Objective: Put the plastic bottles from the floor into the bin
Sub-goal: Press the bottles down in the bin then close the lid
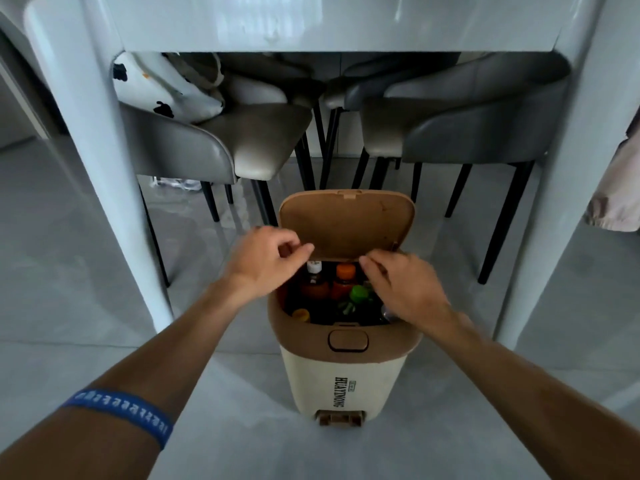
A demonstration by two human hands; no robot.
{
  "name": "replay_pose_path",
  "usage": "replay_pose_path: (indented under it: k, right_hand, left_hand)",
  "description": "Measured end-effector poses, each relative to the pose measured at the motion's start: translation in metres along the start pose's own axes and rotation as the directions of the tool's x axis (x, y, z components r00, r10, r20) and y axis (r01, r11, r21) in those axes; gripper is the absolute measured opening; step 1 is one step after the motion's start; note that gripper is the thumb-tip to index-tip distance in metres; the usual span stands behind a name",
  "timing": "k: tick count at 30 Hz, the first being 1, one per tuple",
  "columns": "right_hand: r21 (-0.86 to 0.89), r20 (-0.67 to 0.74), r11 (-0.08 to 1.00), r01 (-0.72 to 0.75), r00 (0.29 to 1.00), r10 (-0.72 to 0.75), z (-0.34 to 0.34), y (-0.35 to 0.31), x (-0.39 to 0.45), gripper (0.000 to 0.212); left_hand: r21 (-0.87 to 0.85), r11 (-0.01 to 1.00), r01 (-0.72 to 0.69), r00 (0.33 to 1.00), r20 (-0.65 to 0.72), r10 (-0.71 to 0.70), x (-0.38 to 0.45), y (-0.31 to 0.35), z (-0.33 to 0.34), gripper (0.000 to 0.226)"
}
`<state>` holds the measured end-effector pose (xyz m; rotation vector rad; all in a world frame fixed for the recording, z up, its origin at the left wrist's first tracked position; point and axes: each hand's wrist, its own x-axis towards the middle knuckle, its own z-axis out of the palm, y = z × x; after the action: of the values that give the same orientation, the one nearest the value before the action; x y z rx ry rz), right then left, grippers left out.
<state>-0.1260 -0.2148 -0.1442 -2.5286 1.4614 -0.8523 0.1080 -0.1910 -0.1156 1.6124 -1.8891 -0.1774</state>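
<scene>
A cream bin (343, 379) with a brown rim stands on the grey floor, its brown lid (346, 223) raised upright. Inside stand several plastic bottles: one with a white cap (314, 267), one with an orange cap (345, 271), one with a green cap (358, 293) and a yellow-capped one (300, 314) at the front left. My left hand (266, 258) hovers over the bin's left rim, fingers loosely curled, holding nothing. My right hand (398, 282) is over the right side of the opening, fingers bent near the lid's lower edge, with nothing visibly in it.
A white table (329, 26) spans above, with thick white legs (104, 168) at left and right (554, 202). Grey chairs (467, 133) with thin black legs stand behind the bin. A spotted cushion (162, 84) lies on the left chair. The bin has a foot pedal (341, 418).
</scene>
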Motion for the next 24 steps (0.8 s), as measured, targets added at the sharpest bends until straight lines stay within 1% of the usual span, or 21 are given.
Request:
replay_pose_path:
  k: [1,2,3,4,5,6,7,8,9,11,12,14,16,18,19,21,24]
  right_hand:
    - [0.032,-0.173,0.999,-0.015,0.985,0.02,-0.013,-0.002,-0.001,0.022]
    - [0.072,-0.317,0.997,-0.01,0.948,0.032,-0.026,-0.004,0.001,0.014]
    - [0.096,-0.412,0.995,0.006,0.91,0.035,-0.036,-0.007,0.005,0.013]
    - [0.091,-0.455,0.996,0.019,0.89,0.025,-0.046,-0.012,0.011,0.022]
    - [0.051,-0.437,0.998,0.022,0.899,0.002,-0.052,-0.017,0.017,0.034]
    - [-0.008,-0.38,1.0,0.01,0.925,-0.013,-0.055,-0.022,0.022,0.043]
    - [-0.051,-0.303,0.999,0.001,0.953,-0.016,-0.055,-0.027,0.024,0.048]
    - [-0.076,-0.234,0.997,0.003,0.972,-0.02,-0.052,-0.03,0.023,0.048]
    - [-0.095,-0.196,0.995,0.016,0.98,-0.034,-0.05,-0.033,0.018,0.048]
    - [-0.133,-0.201,0.99,0.05,0.977,-0.076,-0.047,-0.032,-0.001,0.045]
    - [-0.137,-0.208,0.988,0.069,0.973,-0.097,-0.046,-0.03,-0.013,0.042]
    - [-0.147,-0.179,0.983,0.112,0.974,-0.138,-0.036,-0.023,-0.04,0.034]
    - [-0.125,-0.092,0.984,0.126,0.986,-0.138,-0.018,-0.019,-0.069,0.029]
    - [-0.134,-0.021,0.981,0.138,0.99,-0.142,0.0,-0.016,-0.093,0.028]
    - [-0.147,-0.002,0.98,0.134,0.991,-0.136,0.005,-0.015,-0.1,0.029]
    - [-0.139,0.005,0.982,0.131,0.991,-0.132,0.005,-0.014,-0.099,0.031]
    - [-0.152,0.009,0.982,0.111,0.994,-0.11,0.001,-0.018,-0.093,0.034]
  left_hand:
    - [-0.037,0.999,0.001,0.988,-0.156,-0.007,0.0,0.001,-0.005,0.033]
    - [-0.072,0.997,-0.005,0.958,-0.287,-0.015,0.001,0.003,-0.011,0.034]
    - [-0.08,0.997,-0.018,0.927,-0.374,-0.014,0.003,0.006,-0.016,0.034]
    - [-0.064,0.997,-0.033,0.911,-0.412,0.003,0.005,0.01,-0.02,0.037]
    - [-0.038,0.999,-0.034,0.921,-0.39,0.017,0.007,0.014,-0.021,0.045]
    - [-0.027,0.999,-0.038,0.946,-0.324,0.027,0.007,0.017,-0.021,0.056]
    - [-0.026,0.999,-0.044,0.971,-0.236,0.036,0.005,0.02,-0.02,0.064]
    - [-0.014,0.998,-0.065,0.985,-0.163,0.061,0.002,0.023,-0.018,0.067]
    - [0.01,0.995,-0.1,0.987,-0.121,0.101,-0.006,0.023,-0.016,0.066]
    - [0.079,0.982,-0.17,0.978,-0.108,0.178,-0.021,0.019,-0.015,0.058]
    - [0.104,0.977,-0.186,0.975,-0.102,0.196,-0.029,0.016,-0.017,0.053]
    - [0.135,0.968,-0.213,0.974,-0.043,0.221,-0.05,0.01,-0.015,0.046]
    - [0.173,0.95,-0.26,0.966,0.054,0.254,-0.078,0.004,-0.004,0.044]
    - [0.237,0.921,-0.308,0.949,0.139,0.282,-0.106,0.0,0.013,0.047]
    - [0.244,0.923,-0.298,0.952,0.149,0.268,-0.115,-0.002,0.02,0.049]
    - [0.233,0.94,-0.251,0.967,0.115,0.229,-0.117,-0.003,0.025,0.049]
    - [0.233,0.946,-0.227,0.974,0.078,0.215,-0.111,0.001,0.025,0.047]
